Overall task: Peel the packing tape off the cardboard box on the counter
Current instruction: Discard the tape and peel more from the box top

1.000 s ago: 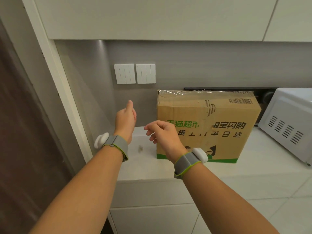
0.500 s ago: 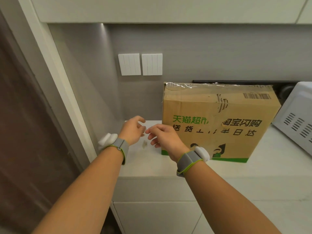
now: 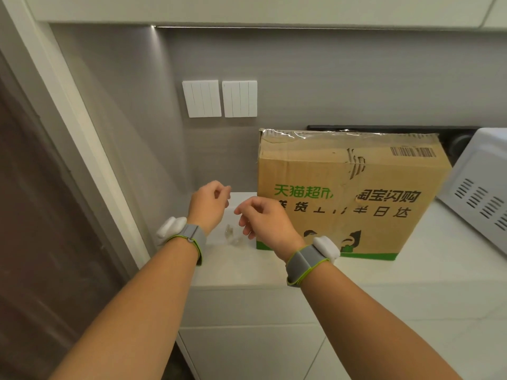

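Left hand (image 3: 208,204) and right hand (image 3: 260,218) loosely curled, grasping nothing I can see. Clear tape scrap (image 3: 233,237) on counter (image 3: 356,272). I expect tape (image 3: 315,135) on box (image 3: 343,193) may tear if yanked.

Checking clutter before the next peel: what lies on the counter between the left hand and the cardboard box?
Head view: a small crumpled clear scrap, seemingly tape, on the counter between left hand and cardboard box; the right hand hovers over that gap.

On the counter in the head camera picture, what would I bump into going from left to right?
Left hand → crumpled clear tape scrap → right hand → cardboard box → white appliance with vent slots.
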The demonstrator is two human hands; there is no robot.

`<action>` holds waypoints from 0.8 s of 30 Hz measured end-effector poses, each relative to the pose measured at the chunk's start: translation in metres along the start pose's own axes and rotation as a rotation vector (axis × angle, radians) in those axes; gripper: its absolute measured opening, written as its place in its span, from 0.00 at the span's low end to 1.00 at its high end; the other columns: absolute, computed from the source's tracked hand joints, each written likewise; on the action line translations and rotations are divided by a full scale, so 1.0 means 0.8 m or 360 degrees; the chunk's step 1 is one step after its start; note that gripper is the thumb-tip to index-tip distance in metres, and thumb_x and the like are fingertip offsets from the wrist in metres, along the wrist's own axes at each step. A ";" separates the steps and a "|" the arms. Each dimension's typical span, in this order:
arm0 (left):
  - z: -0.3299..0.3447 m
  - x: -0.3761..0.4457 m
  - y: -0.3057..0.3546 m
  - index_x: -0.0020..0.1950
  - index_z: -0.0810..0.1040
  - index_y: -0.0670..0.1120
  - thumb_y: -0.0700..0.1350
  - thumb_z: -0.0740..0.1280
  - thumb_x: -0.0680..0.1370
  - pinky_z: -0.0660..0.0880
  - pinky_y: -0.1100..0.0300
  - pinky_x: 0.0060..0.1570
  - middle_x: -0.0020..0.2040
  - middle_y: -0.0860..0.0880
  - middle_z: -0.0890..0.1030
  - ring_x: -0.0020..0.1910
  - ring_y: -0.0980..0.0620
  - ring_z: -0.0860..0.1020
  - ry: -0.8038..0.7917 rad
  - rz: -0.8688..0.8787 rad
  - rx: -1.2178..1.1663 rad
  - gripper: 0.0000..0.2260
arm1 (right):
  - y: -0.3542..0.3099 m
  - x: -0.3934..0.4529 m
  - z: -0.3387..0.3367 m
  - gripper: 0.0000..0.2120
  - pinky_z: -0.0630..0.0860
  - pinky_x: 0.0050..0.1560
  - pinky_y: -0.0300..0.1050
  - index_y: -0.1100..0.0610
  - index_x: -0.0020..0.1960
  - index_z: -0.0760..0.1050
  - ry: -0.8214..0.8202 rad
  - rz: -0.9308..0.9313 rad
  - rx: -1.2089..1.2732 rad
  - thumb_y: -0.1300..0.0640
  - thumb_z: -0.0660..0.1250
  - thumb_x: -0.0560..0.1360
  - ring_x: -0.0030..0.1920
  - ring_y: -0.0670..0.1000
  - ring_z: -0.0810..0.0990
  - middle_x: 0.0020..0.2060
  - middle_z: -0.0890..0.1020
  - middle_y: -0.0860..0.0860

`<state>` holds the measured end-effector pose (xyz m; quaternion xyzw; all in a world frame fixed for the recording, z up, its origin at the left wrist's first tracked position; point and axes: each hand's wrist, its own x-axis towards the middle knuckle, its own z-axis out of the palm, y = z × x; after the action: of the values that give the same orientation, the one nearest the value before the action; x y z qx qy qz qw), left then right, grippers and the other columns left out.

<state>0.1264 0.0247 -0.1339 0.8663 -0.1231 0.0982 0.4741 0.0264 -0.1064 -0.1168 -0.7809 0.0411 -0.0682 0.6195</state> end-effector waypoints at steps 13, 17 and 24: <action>0.004 0.024 0.140 0.51 0.82 0.46 0.51 0.66 0.81 0.78 0.50 0.56 0.54 0.41 0.83 0.54 0.45 0.81 -0.0252 0.0020 -0.0906 0.10 | -0.101 -0.007 -0.062 0.10 0.79 0.43 0.57 0.57 0.42 0.81 0.0546 -0.0665 -0.0468 0.57 0.65 0.79 0.36 0.55 0.80 0.33 0.82 0.54; 0.004 0.023 0.149 0.49 0.82 0.50 0.48 0.69 0.79 0.74 0.62 0.44 0.47 0.52 0.85 0.46 0.59 0.82 -0.0229 0.0061 -0.0824 0.04 | -0.098 -0.001 -0.091 0.06 0.77 0.43 0.46 0.54 0.46 0.83 0.0775 -0.0753 -0.0707 0.56 0.67 0.78 0.39 0.48 0.79 0.38 0.83 0.49; 0.000 0.003 0.151 0.53 0.80 0.53 0.40 0.67 0.79 0.77 0.65 0.44 0.47 0.55 0.86 0.48 0.58 0.83 -0.0235 0.0203 -0.0938 0.08 | -0.095 0.012 -0.118 0.16 0.74 0.51 0.42 0.57 0.65 0.80 0.0888 -0.1062 -0.1213 0.59 0.70 0.77 0.50 0.54 0.79 0.58 0.77 0.55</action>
<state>0.0915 -0.0384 -0.0371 0.6868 -0.2346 0.0246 0.6875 0.0196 -0.1815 -0.0210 -0.8720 -0.0240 -0.4437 0.2052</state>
